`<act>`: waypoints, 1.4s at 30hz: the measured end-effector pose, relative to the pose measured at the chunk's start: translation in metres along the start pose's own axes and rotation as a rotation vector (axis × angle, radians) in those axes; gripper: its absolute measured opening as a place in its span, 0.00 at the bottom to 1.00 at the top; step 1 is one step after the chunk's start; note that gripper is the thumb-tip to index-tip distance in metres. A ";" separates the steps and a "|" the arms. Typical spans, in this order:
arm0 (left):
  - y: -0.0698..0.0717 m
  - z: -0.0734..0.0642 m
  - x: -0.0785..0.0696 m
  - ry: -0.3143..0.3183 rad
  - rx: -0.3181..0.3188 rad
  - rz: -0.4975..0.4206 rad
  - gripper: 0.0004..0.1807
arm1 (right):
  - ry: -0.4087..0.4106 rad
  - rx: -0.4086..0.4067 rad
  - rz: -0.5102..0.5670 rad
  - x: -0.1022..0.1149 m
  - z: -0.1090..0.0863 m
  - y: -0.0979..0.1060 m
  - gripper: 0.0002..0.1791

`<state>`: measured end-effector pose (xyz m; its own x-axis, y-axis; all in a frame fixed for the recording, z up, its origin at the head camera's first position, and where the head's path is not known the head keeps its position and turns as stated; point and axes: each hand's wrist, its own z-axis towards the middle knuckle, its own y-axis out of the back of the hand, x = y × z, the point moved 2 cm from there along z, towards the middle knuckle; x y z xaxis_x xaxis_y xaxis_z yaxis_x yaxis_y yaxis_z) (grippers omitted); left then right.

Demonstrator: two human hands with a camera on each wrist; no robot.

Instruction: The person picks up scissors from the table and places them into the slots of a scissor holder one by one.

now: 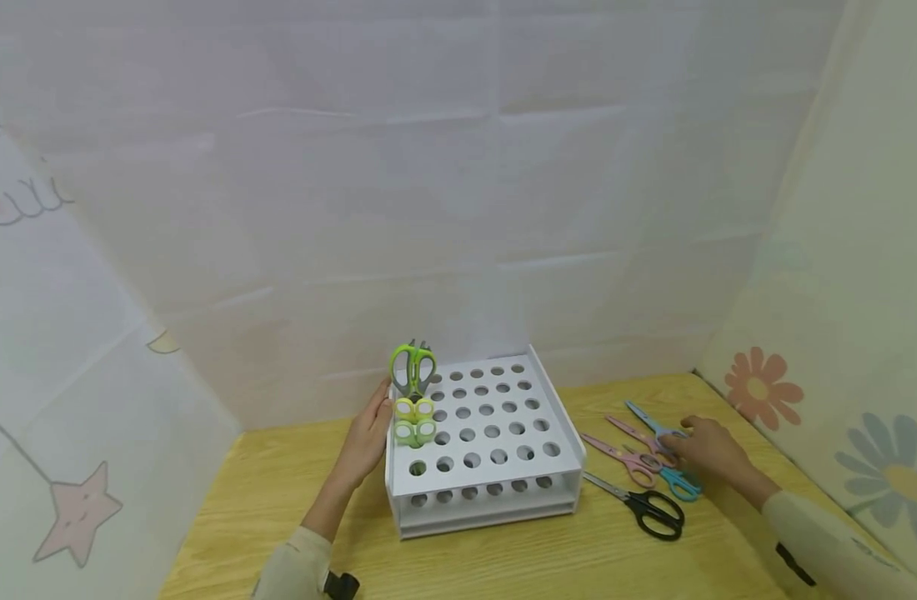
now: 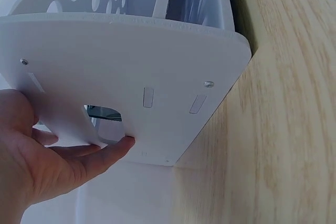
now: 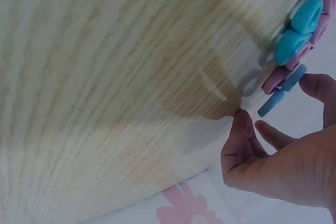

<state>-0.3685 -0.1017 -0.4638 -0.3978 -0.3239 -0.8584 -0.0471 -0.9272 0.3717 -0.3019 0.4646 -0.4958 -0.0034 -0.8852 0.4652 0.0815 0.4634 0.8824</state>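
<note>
My left hand (image 1: pixel 366 437) rests against the left side panel of a white rack (image 1: pixel 496 468) with rows of round holes. In the left wrist view its fingers (image 2: pixel 107 156) lie along the panel beside the handle cutout. Upright in the rack's left column stand green-and-grey scissors (image 1: pixel 413 372), yellow scissors (image 1: pixel 414 408) and light green scissors (image 1: pixel 415 432). My right hand (image 1: pixel 709 450) is at the handles of light blue scissors (image 3: pixel 283 90), with thumb and fingers spread apart around them. Beside these lie mauve scissors (image 1: pixel 638 433), pink scissors (image 1: pixel 623 458) and teal-handled scissors (image 1: pixel 679 483).
Black-handled scissors (image 1: pixel 657 512) lie nearest the front, their blade tip close to the rack's right front corner. The wooden table (image 1: pixel 293 467) meets a white covered wall (image 1: pixel 428 208) behind the rack. A side wall with printed flowers (image 1: pixel 897 479) stands close to my right arm.
</note>
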 end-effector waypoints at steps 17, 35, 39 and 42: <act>0.000 -0.003 0.004 0.034 -0.013 0.016 0.30 | -0.055 -0.029 0.024 -0.005 0.002 0.000 0.29; -0.003 -0.003 0.006 0.052 -0.032 -0.014 0.30 | 0.075 -0.316 0.153 -0.003 -0.003 0.005 0.26; -0.003 -0.003 0.005 0.052 -0.032 -0.020 0.29 | 0.076 -0.336 0.186 0.003 -0.003 0.009 0.28; -0.003 -0.003 0.003 0.046 -0.029 -0.019 0.29 | 0.089 -0.366 0.199 0.009 -0.003 0.012 0.27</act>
<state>-0.3671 -0.1001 -0.4688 -0.3543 -0.3143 -0.8807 -0.0268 -0.9380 0.3455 -0.2983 0.4618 -0.4811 0.1325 -0.7873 0.6021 0.4206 0.5947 0.6851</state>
